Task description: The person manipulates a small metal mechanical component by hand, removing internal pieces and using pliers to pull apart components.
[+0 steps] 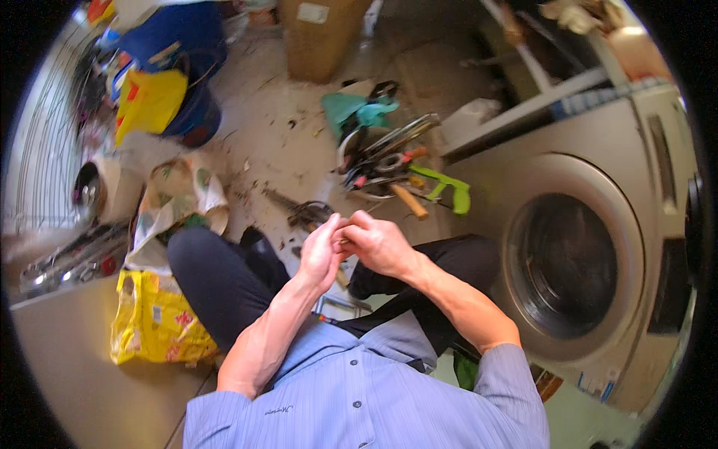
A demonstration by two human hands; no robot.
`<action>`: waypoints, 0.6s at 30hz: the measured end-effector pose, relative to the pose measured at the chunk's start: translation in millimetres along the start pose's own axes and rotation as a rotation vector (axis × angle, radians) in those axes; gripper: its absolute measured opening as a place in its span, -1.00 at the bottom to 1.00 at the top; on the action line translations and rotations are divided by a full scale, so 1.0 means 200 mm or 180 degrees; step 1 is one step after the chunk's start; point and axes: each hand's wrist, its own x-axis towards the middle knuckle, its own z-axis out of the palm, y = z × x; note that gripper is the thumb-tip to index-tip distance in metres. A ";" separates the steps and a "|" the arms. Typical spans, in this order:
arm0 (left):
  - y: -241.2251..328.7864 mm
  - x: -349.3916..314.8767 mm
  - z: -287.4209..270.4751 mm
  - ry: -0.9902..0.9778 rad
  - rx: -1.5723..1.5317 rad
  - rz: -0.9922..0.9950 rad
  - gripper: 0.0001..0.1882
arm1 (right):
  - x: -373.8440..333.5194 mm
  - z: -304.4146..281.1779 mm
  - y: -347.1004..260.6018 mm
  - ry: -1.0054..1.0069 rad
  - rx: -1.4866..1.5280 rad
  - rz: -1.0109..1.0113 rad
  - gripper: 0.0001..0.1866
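Observation:
My left hand point(320, 256) and my right hand point(380, 245) meet in front of me, above the floor between my knees. Fingers of both are curled together at the tips. Whatever they pinch is small and hidden by the fingers. Just beyond them on the floor lies a dark tool point(308, 212) with a long narrow end. Farther off to the right is a heap of hand tools point(381, 161), among them a bright green handle point(452, 193) and a wooden handle point(410, 202). A teal plastic bag point(363, 111) lies against the heap's far side.
A front-loading washing machine point(479, 187) stands close on my right. To my left are a yellow plastic bag point(153, 318) and a pale patterned sack point(179, 191). Farther away stand a blue bucket point(203, 120) and a tall cardboard box point(318, 45). Small debris litters the floor point(262, 127).

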 end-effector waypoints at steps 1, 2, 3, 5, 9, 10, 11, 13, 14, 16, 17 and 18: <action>0.00 -0.02 0.03 -0.0010 0.0147 0.0043 -0.60 | -0.01 -0.01 -0.01 0.0063 0.0024 0.0027 -0.80; 0.00 -0.01 0.01 0.0034 0.0237 0.0070 -0.58 | -0.01 -0.02 -0.02 -0.0078 -0.0122 0.0085 -0.78; 0.03 -0.02 0.02 -0.0126 0.0168 0.0046 -0.56 | -0.01 -0.04 -0.06 -0.0143 -0.0175 0.0021 -0.75; 0.04 -0.02 0.03 -0.0500 0.0044 -0.0004 -0.50 | -0.04 0.01 0.01 -0.0144 -0.0480 -0.0019 -0.66; 0.06 0.00 -0.01 -0.0538 0.0199 0.0041 -0.57 | -0.02 -0.13 -0.07 0.0283 -0.0476 -0.0256 -0.71; 0.06 -0.01 0.01 -0.0557 0.0277 -0.0050 -0.59 | -0.03 -0.20 -0.13 0.0343 -0.0565 -0.0163 -0.74; 0.07 -0.02 0.03 -0.0581 0.0345 -0.0135 -0.61 | -0.04 -0.28 -0.18 0.0392 -0.0660 -0.0073 -0.77; 0.02 -0.03 0.02 -0.0520 0.0801 -0.0209 -0.63 | -0.07 -0.47 -0.33 0.0687 -0.0914 -0.0327 -0.80; 0.01 0.00 0.00 -0.0451 0.0996 -0.0184 -0.62 | -0.08 -0.57 -0.38 0.0827 -0.1079 -0.0309 -0.82; -0.01 0.07 -0.07 -0.0459 0.0992 -0.0148 -0.66 | -0.10 -0.77 -0.51 0.1124 -0.1478 -0.0280 -0.83; -0.01 0.08 -0.12 -0.0520 0.0940 -0.0188 -0.68 | -0.13 -0.88 -0.57 0.1267 -0.1803 -0.0230 -0.85; -0.02 0.08 -0.12 -0.0357 0.1024 -0.0141 -0.71 | -0.17 -1.01 -0.61 0.1475 -0.1976 -0.0322 -0.86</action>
